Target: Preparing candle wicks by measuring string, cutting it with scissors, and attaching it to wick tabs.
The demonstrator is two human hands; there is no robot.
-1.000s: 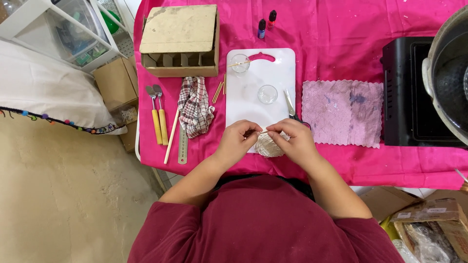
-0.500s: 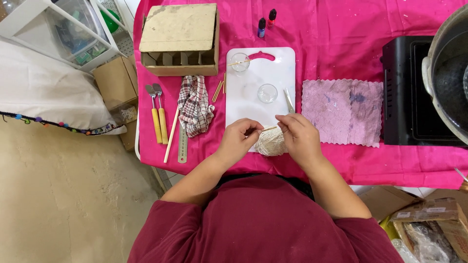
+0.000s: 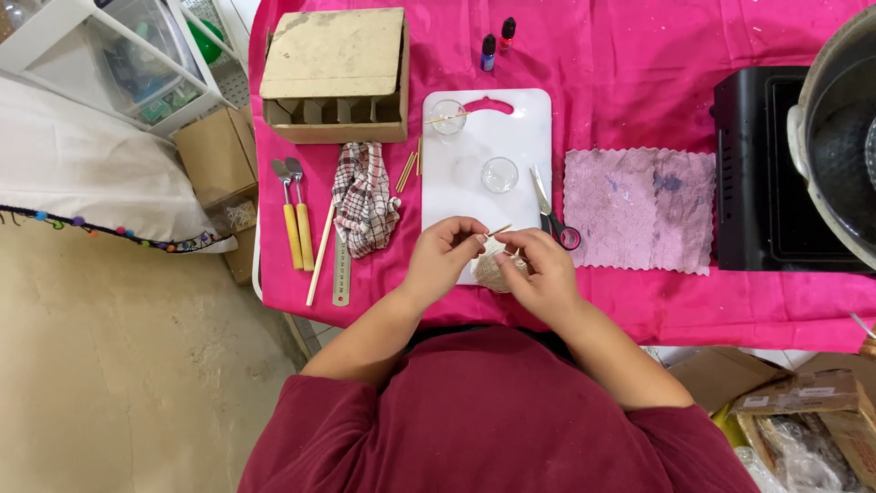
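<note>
Pink cloth [image 3: 639, 55] is spread over the table, with a white plastic cutting board [image 3: 474, 173] laid on it; at the board's near edge a ball of cream twine [image 3: 495, 271] is partly covered by the hands; a thin wooden stick [image 3: 498, 231] is pinched in the left hand [image 3: 444, 251], while the right hand [image 3: 538, 269] is closed on the twine just beside it; grey-handled scissors [image 3: 550, 215] lie right of the board, a checked rag [image 3: 365, 196] to its left.

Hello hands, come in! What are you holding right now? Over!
Left hand pinching thin wooden stick. Right hand on ball of twine, at white board edge. Scissors beside, nothing blocking.
</note>
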